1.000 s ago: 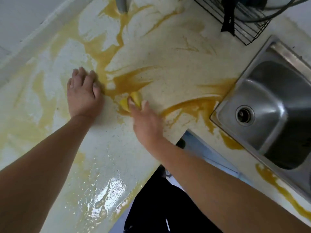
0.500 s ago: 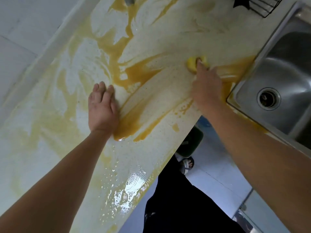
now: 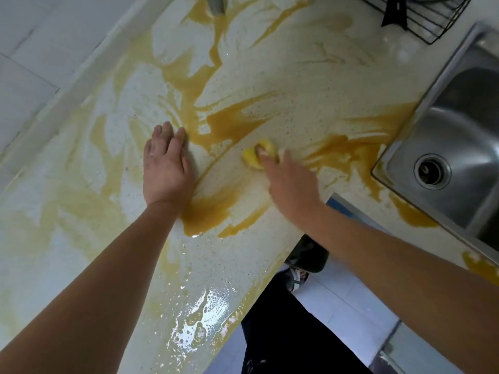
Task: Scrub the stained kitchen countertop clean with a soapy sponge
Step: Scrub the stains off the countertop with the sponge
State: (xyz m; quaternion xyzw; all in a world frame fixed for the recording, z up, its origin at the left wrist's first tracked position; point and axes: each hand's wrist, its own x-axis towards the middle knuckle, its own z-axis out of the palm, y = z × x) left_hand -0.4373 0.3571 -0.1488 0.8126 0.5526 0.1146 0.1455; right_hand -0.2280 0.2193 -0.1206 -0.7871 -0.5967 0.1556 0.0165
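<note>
The pale speckled countertop (image 3: 310, 76) is smeared with brown-yellow stain streaks (image 3: 232, 122) across its middle and toward the sink. My right hand (image 3: 291, 182) presses a yellow sponge (image 3: 260, 156) flat on the counter in the middle, fingers on top of it. My left hand (image 3: 166, 168) lies flat, palm down, on the counter just left of the sponge, fingers together and holding nothing. Soapy foam (image 3: 205, 319) glistens near the front edge.
A steel sink (image 3: 459, 147) with a drain sits at the right. A black wire rack (image 3: 421, 20) stands at the top right. A grey object (image 3: 216, 4) stands at the back. The tiled wall (image 3: 40, 49) runs along the left. My legs and floor show below.
My right hand has drawn the sponge back from beside the sink toward the middle of the counter, near my left hand. The left hand has stayed flat in place.
</note>
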